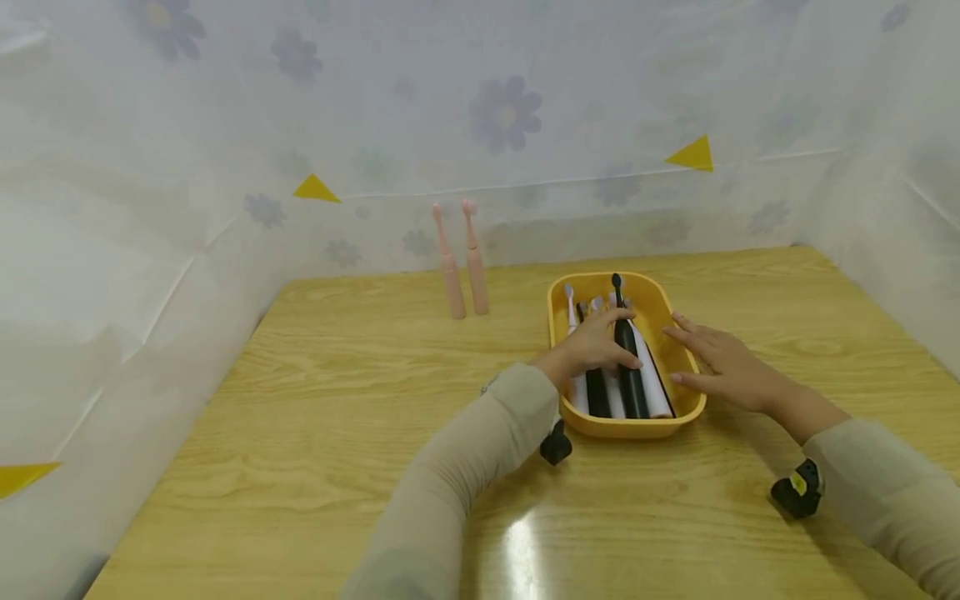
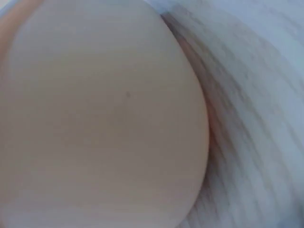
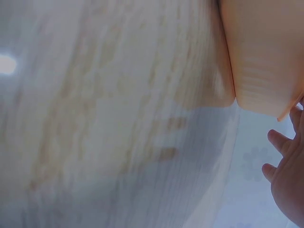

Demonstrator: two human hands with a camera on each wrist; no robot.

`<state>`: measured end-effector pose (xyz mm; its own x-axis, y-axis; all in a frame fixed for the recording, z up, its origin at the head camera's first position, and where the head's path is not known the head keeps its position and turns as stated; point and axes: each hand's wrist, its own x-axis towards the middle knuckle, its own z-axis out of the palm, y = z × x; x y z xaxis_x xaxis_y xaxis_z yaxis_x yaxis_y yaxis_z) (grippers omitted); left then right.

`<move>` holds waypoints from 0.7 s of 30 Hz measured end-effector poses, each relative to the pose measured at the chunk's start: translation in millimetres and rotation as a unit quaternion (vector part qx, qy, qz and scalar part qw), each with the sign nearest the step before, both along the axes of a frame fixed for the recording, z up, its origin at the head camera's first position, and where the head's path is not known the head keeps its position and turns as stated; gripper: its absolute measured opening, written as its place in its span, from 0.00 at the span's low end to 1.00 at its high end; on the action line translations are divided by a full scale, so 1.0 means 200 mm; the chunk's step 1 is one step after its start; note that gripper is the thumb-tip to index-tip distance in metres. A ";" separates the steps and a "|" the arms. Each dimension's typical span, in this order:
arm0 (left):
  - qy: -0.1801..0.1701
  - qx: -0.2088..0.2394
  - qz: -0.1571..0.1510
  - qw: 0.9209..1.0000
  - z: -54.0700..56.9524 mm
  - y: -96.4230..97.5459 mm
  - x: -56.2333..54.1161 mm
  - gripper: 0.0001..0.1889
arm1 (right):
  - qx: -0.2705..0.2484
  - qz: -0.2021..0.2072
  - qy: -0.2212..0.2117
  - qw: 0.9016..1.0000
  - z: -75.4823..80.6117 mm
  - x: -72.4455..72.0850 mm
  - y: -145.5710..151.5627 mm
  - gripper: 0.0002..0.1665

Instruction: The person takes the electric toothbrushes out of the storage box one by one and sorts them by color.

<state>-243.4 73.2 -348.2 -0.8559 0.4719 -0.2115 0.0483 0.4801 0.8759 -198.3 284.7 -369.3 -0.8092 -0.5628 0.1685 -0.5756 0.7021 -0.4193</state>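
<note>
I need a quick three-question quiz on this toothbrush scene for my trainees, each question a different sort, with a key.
1. How many pink toothbrushes are outside the yellow tray?
2. True or false: the right hand grips a pink toothbrush.
3. The left hand is over: (a) the pink toothbrushes; (b) the yellow tray; (c) the right hand.

Key:
1. Two.
2. False; it is at the tray's right side, holding nothing.
3. (b).
</note>
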 end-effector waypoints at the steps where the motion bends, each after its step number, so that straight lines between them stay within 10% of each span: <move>1: -0.006 0.012 0.002 1.000 0.00 0.00 0.00 0.38 | 0.001 -0.001 -0.001 1.000 0.00 0.00 0.00 0.38; 21: -0.093 0.253 0.049 0.962 0.04 -0.10 0.02 0.40 | 0.000 -0.005 -0.014 1.000 0.01 0.00 0.00 0.38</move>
